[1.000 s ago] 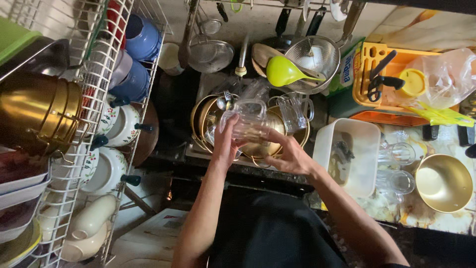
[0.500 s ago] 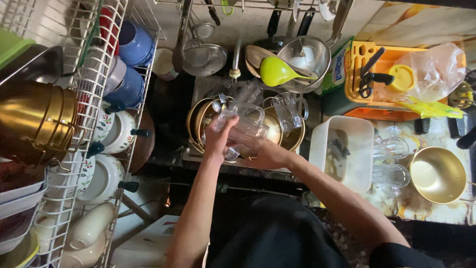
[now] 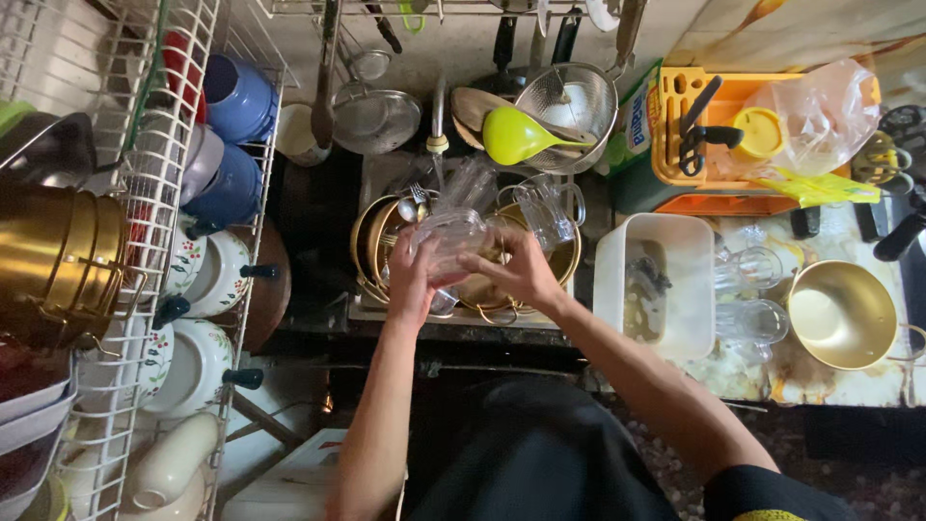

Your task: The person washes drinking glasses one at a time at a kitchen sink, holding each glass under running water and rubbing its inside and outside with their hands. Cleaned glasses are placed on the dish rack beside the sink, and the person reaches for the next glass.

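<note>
Together, left hand [image 3: 410, 280] and right hand [image 3: 521, 275] grasped a clear glass jug [image 3: 453, 241] above the sink [image 3: 371, 309]; wet, slippery, fragile, probably best gripped around its body

A green and white carton [image 3: 632, 130] stands upright at the counter's back edge, between the strainer [image 3: 569, 101] and the orange rack [image 3: 719, 135]; a clear plastic bag [image 3: 820, 116] lies crumpled on the rack's right end; a yellow wrapper [image 3: 815, 188] lies just below it.
</note>
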Demonstrator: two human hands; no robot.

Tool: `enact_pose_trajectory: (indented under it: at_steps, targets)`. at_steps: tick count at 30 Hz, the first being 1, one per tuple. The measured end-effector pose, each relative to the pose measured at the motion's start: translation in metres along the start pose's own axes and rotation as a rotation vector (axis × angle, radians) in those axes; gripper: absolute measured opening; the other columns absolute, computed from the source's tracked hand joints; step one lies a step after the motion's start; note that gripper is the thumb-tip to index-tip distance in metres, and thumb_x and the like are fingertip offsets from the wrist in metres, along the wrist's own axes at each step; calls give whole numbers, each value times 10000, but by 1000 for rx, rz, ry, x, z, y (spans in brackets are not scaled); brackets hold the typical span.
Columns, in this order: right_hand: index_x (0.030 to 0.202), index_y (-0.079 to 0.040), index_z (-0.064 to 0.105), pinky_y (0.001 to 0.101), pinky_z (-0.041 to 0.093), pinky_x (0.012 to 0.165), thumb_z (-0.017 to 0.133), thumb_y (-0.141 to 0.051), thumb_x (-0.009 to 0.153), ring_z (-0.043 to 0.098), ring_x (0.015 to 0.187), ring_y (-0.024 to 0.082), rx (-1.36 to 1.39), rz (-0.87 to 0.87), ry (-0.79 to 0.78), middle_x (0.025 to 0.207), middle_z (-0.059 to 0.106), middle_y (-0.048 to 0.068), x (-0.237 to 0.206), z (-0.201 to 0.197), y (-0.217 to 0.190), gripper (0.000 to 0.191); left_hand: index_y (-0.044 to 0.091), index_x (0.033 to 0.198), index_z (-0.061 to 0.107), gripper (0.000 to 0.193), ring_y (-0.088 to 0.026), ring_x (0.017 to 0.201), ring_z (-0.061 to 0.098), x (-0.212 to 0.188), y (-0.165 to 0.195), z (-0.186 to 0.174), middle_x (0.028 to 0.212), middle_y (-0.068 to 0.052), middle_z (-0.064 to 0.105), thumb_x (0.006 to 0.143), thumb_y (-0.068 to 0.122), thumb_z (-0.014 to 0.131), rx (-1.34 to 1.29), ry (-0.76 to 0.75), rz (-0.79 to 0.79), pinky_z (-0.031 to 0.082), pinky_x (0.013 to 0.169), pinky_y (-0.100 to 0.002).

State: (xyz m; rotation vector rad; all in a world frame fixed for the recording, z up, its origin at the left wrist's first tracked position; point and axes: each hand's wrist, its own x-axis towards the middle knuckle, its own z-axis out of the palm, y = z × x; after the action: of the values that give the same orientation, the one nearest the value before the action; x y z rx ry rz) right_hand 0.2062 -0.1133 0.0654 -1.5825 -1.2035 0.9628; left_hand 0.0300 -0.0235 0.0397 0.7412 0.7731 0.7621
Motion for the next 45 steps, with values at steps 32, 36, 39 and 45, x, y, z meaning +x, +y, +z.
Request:
enact_pose_trajectory:
  at_steps: [32,36,39,45]
  targets:
    - [1000,-84,744,303,591,652,810,-5,752,707,752,152,39,-153,-125,886,766,57,-2,-8,28,269,228,1541,373,849,-364,1065,653,-11,24,-23,1464,-225,508,806,315,787,-247,-385,-182,684,772,-500]
    - [916,-120,786,316,663,694,746,-5,814,753,810,165,-211,-280,-144,896,768,52,-6,-10,34,159,38,1439,478,872,-417,900,712,-2,14,-22,1237,-342,594,808,604,684,-261,-246,-484,706,671,-543]
    - [991,-116,821,385,615,729,799,-117,814,740,878,255,-486,-651,-89,1011,771,99,-8,-3,36,179,118,1470,443,839,-358,1068,674,11,-5,-11,1329,-234,604,808,538,743,71,3,-283,624,748,-501]
    - [1044,-85,770,506,589,1008,753,-158,872,684,1177,322,-1338,-706,-620,1156,745,96,-10,3,25,188,57,1413,598,845,-276,1240,650,11,-2,-6,1321,-177,653,811,615,800,497,-37,270,566,1025,-413]
